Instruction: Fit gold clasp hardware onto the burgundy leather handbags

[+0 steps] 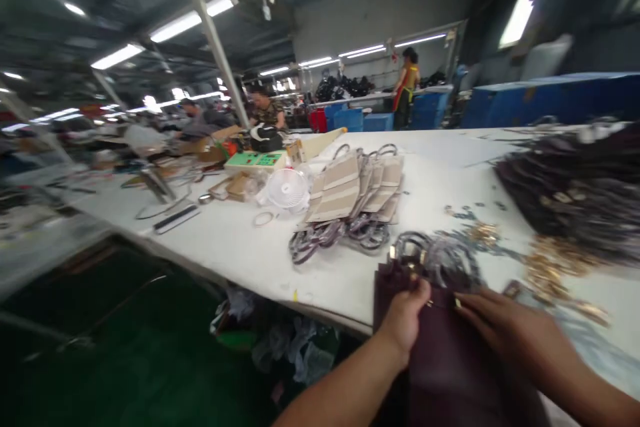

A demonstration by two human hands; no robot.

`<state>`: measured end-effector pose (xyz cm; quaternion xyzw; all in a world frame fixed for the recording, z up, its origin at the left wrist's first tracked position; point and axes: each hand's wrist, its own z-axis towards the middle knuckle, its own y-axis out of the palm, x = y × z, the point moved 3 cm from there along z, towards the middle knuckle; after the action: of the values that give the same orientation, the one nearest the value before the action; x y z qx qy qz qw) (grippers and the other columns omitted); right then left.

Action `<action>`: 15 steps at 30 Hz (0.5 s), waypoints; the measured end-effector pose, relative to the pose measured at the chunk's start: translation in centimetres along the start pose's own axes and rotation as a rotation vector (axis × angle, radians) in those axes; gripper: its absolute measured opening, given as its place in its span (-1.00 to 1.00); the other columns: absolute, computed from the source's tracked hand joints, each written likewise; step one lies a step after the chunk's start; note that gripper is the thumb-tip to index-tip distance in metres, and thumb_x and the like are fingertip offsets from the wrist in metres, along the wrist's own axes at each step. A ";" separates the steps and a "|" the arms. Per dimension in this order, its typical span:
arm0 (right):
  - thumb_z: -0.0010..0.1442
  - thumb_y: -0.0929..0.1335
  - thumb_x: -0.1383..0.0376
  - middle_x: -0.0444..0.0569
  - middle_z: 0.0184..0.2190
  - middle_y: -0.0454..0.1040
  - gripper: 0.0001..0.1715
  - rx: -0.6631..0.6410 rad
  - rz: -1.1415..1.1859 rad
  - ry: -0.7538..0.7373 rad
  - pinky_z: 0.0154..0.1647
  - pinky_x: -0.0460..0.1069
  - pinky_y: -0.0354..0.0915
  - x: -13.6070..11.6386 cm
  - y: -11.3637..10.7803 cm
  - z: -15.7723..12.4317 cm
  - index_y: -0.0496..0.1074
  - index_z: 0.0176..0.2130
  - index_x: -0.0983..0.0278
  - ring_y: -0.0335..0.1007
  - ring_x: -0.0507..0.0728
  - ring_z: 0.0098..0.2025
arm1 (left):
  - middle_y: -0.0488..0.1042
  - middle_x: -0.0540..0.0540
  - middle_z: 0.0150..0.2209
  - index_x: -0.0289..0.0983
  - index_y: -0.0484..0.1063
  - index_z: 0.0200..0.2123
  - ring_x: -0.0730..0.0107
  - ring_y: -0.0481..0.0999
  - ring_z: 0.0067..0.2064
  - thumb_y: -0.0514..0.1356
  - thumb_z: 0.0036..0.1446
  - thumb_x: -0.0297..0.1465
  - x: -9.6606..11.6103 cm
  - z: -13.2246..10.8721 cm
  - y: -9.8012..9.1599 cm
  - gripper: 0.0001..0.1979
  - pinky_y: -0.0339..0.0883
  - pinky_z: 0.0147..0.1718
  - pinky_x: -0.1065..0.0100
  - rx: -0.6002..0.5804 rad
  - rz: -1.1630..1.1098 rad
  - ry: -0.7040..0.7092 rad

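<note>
A dark plum bag (450,353) stands at the table's near edge, its top toward the tabletop. My left hand (407,320) grips its left upper edge, the thumb raised in front and the other fingers partly hidden. Across the right of its front lies my right hand (510,327), fingers stretched toward a small gold fitting (457,302); its thumb is hidden. Wrapped loop handles (453,260) rise above the bag, with gold metal at their ends. Close beyond the right hand is a heap of gold hardware (550,270). Motion slightly blurs the picture.
Flat bags with beige wrapping (340,187) lie stacked on the white table (240,247). Left of them are a white fan (287,188) and a green-panelled machine (257,159). Dark pieces (575,187) are piled at right. Another person (407,87) stands at the back.
</note>
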<state>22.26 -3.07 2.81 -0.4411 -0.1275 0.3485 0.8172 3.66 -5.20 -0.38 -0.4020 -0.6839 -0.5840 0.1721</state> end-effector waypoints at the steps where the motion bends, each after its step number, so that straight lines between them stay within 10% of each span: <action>1: 0.45 0.25 0.19 0.02 -0.13 0.62 -0.68 -0.078 -0.014 -0.006 -0.40 -0.02 0.48 -0.5 -0.6 0.6 0.58 -0.04 0.08 0.61 0.16 -0.28 | 0.63 -0.28 -0.28 -0.45 0.62 -0.11 0.01 0.63 -0.15 0.38 0.05 0.08 0.2 0.3 0.1 -0.34 0.40 0.06 0.07 -0.030 -0.043 -0.001; 15: 0.47 0.29 0.21 -0.02 -0.18 0.59 -0.72 -0.147 0.006 0.150 -0.30 -0.03 0.29 0.1 -0.3 1.6 0.56 0.00 0.20 0.54 0.12 -0.22 | 0.65 -0.27 -0.09 -0.37 0.52 0.13 -0.04 0.61 0.06 0.26 0.29 -0.10 0.2 2.2 0.6 -0.48 0.39 0.20 0.00 -0.077 -0.258 -0.200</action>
<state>21.66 -2.11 3.91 -0.5249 -0.0898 0.3064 0.7890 4.56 -3.03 -0.40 -0.3729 -0.7208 -0.5841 0.0113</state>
